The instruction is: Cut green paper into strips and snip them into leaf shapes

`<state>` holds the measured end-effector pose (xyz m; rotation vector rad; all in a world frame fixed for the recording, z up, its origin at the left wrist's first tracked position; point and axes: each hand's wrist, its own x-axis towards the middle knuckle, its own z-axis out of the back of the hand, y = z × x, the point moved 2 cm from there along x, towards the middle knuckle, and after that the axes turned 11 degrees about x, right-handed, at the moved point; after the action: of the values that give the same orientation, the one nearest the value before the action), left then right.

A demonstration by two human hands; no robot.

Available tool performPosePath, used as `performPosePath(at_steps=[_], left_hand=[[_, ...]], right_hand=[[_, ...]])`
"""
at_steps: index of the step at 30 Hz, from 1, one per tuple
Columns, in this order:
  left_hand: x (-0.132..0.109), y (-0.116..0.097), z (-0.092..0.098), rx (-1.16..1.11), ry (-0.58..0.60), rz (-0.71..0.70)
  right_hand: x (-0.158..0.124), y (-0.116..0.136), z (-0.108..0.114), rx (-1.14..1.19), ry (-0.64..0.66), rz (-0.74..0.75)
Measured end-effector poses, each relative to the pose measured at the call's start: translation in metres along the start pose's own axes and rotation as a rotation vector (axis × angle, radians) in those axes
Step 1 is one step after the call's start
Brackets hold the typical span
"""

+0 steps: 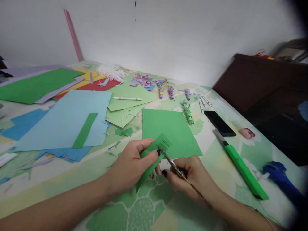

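My left hand [134,162] pinches a green paper strip [154,148] between thumb and fingers, tilted above the table. Several narrow slits show near the strip's upper end. In my right hand [196,178] is a pair of scissors [176,169], with the blades at the strip's edge beside the slits. Under and behind the strip lies a larger green paper sheet [168,128]. A second green strip [84,131] rests on a light blue sheet [64,118] to the left.
Colored paper sheets [40,84] are stacked at the far left. Paper scraps [144,80] and curled paper pieces [171,92] lie at the back. On the right are a phone [220,123], a green-handled cutter [243,170], an eraser [247,133] and a blue tool [281,179].
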<state>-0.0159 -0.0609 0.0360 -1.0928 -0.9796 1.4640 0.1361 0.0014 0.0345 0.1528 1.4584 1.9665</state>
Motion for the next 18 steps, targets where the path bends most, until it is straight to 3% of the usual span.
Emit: performPosePath(at_steps=[12,18], left_hand=[[-0.0005,-0.0011,-0.0008,-0.018,0.003,-0.035],[-0.0006,-0.0013,-0.0018,-0.057,0.013,-0.016]], right_hand=[[-0.0002,-0.0026,-0.0024,0.059,0.014,0.096],[0.0,-0.005,-0.0013,0.034,-0.012,0.022]])
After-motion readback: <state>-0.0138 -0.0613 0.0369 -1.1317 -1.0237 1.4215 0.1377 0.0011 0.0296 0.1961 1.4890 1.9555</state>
